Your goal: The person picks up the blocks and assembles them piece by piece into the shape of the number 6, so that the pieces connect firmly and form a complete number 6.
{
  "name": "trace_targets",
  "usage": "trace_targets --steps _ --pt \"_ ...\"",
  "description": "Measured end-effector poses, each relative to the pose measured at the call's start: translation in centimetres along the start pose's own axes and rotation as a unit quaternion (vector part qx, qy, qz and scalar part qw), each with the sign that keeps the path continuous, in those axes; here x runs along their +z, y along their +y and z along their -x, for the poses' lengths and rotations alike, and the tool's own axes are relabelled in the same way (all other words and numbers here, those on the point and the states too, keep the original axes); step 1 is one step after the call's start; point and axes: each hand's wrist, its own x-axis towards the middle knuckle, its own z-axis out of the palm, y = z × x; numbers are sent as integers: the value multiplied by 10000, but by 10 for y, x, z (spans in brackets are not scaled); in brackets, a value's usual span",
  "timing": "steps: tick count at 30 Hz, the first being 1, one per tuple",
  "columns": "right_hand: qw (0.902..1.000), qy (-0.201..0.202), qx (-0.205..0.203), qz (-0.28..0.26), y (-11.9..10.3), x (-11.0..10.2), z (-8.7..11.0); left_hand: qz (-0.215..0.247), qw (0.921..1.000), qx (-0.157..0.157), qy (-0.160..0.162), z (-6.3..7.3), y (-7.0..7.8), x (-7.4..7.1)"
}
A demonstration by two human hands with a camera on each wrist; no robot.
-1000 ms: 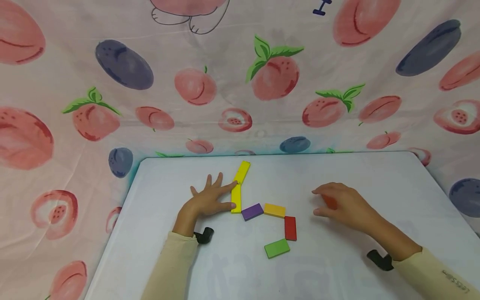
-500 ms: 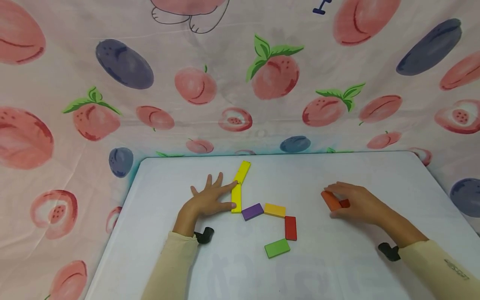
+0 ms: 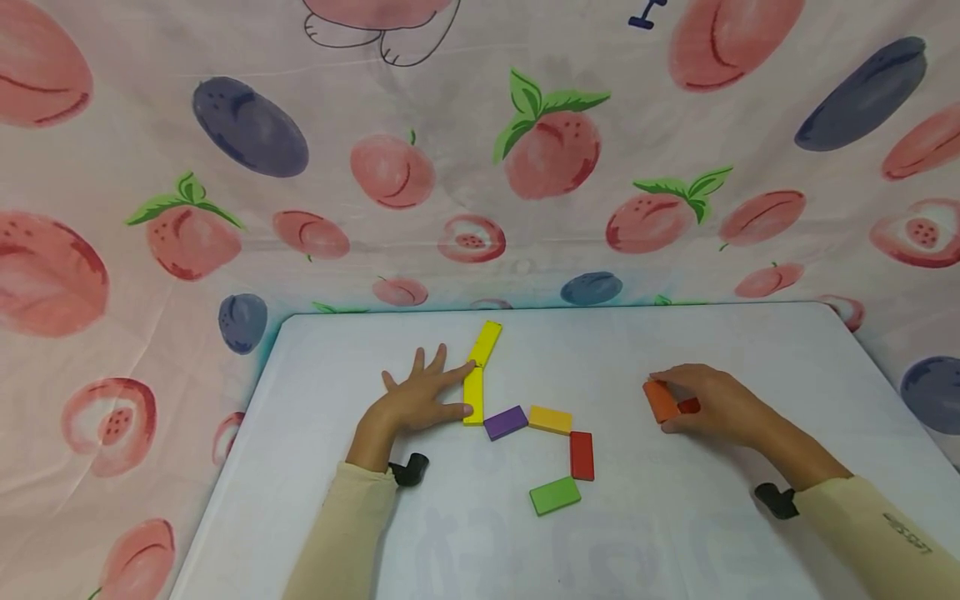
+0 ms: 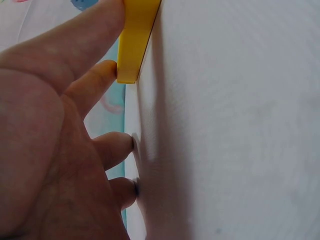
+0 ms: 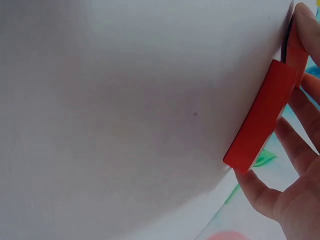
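Observation:
Fingers spread, my left hand [image 3: 416, 396] touches the right-leaning line of two yellow blocks: its thumb and index finger rest against the lower yellow block [image 3: 473, 398] near the join with the upper yellow block [image 3: 488, 340]. The left wrist view shows the thumb and a finger against a yellow block [image 4: 137, 40]. Over at the right, my right hand [image 3: 708, 404] pinches an orange block [image 3: 662, 402] between thumb and fingers. Behind that, partly covered by the hand, is a red block [image 5: 262, 117]; a fingertip touches its end.
From the yellow blocks a chain curves on: a purple block [image 3: 506, 423], an amber block [image 3: 550, 420], another red block [image 3: 582, 456] and a green block [image 3: 555, 497]. All lie flat on the white table [image 3: 450, 550]. A fruit-patterned cloth [image 3: 300, 250] hangs behind.
My right hand has shifted a little to the right and lower, and the orange block now shows between its thumb and fingers. The left hand and the chain stay put.

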Motion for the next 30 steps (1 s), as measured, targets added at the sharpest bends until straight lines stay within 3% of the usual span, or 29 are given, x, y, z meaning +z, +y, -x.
trace_targets --steps 8,15,18,24,30 --pt "9991 375 151 -117 -12 4 -1 -56 10000 10 -1 -1 1 -1" --pt "9919 559 337 -1094 -28 8 1 -24 10000 -21 19 0 1 -1" --pt "9834 415 508 -1690 -34 10 1 -38 10000 -16 30 -1 1 -1" --pt "9556 -7 891 -2809 -44 14 1 -33 10000 -24 11 0 2 -1" --pt "9396 -264 1044 -3248 -55 19 0 -4 10000 -27 19 0 1 0"
